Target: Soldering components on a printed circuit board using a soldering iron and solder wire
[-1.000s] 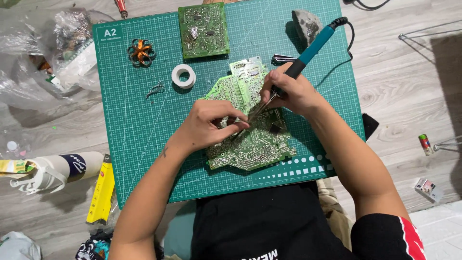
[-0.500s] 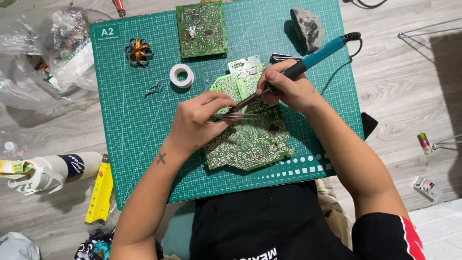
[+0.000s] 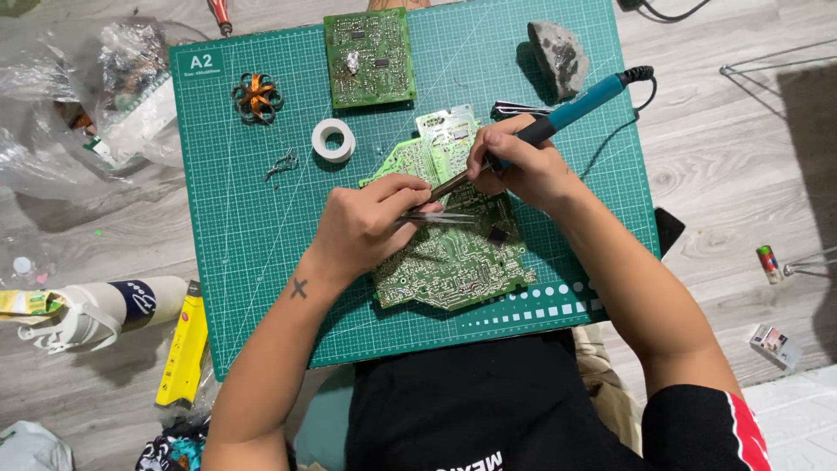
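Between left hand (image 3: 370,227) pinching tweezers (image 3: 436,217) and right hand (image 3: 514,166) gripping soldering iron (image 3: 558,118): risk of scorching circuit board (image 3: 453,253) through lingering.

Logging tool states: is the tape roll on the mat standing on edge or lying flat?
Lying flat. The white tape roll shows its round face and open centre hole to the camera, resting on the green cutting mat, clear of both hands.
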